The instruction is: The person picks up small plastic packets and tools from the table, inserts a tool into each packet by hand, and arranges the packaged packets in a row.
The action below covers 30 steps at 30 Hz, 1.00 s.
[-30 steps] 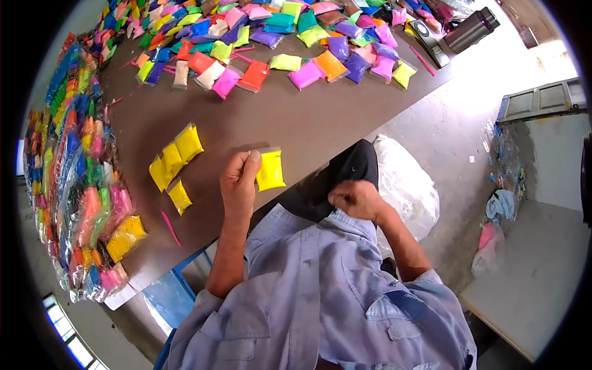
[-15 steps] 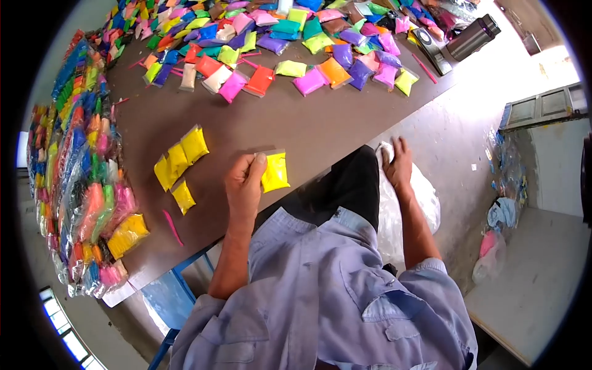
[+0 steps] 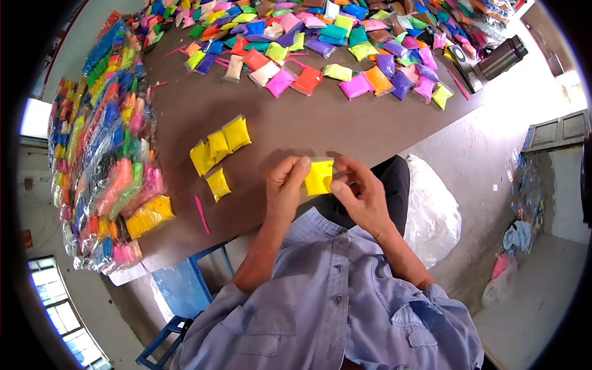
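Note:
Between my two hands, over the table's near edge, is a small clear packet with bright yellow filling. My left hand pinches its left edge between thumb and fingers. On the other side, my right hand has its thumb and curled fingers closed at the packet's right edge. To the left, three more yellow packets lie overlapped in a row on the table, and a single yellow packet rests just below them. A pink plastic stick lies nearer the table edge.
Many coloured packets are heaped along the far side of the brown table. Bagged packets are stacked at the left. A metal flask lies at the far right. A white plastic bag is beside my leg; a blue chair is below left.
My right hand has come up from the white plastic bag to the yellow packet in my left hand. The view has shifted, so the table's contents appear further right.

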### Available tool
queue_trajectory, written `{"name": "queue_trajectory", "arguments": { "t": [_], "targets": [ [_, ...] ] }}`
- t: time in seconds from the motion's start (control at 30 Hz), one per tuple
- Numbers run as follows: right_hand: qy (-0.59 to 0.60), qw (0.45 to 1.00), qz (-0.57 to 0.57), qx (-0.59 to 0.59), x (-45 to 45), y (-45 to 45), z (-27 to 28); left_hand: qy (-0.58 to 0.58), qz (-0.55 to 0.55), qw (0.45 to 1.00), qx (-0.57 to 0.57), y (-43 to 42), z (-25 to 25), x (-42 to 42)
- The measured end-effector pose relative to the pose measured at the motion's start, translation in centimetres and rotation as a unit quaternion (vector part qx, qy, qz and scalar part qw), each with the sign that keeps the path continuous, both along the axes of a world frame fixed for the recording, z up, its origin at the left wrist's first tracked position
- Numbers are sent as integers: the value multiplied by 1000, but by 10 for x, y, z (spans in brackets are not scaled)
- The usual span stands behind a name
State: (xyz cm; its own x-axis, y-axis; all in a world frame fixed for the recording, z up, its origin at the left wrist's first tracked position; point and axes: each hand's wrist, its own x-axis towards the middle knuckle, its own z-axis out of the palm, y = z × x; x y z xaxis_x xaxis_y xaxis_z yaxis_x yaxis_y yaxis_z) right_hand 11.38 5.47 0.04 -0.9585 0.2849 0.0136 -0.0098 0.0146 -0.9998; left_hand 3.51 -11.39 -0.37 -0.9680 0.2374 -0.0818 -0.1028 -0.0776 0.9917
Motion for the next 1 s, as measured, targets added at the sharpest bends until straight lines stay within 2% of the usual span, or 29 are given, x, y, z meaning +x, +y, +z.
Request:
{"name": "queue_trajectory", "arguments": {
  "t": [0.1, 0.23, 0.3, 0.33, 0.37, 0.67, 0.73, 0.83, 1.0],
  "targets": [
    [-54, 996, 65, 6, -9, -10, 3, -8, 13, 999, 30, 3, 4, 12],
    [-42, 995, 74, 44, -7, -9, 4, -26, 3, 999, 18, -5, 17, 14],
    [-50, 990, 105, 77, -5, -4, 2, -9, -17, 1000, -2, -12, 8, 11],
    [-54, 987, 118, 93, -5, -3, 2, 16, -57, 997, -55, -12, 13, 10],
    [-54, 987, 118, 93, -4, -3, 1, 41, -98, 988, -108, -12, 16, 9],
    [-45, 993, 101, 30, 6, 0, -10, 28, -92, 993, -61, -2, 6, 14],
    [-45, 986, 115, 112, 5, 3, 2, 59, -107, 990, -73, -2, 6, 16],
    [-50, 978, 143, 145, 4, 7, 3, 32, -129, 986, -99, -5, 2, 12],
    [-60, 984, 151, 67, 8, 3, 1, 14, -95, 992, -80, -4, 5, 15]
  ]
}}
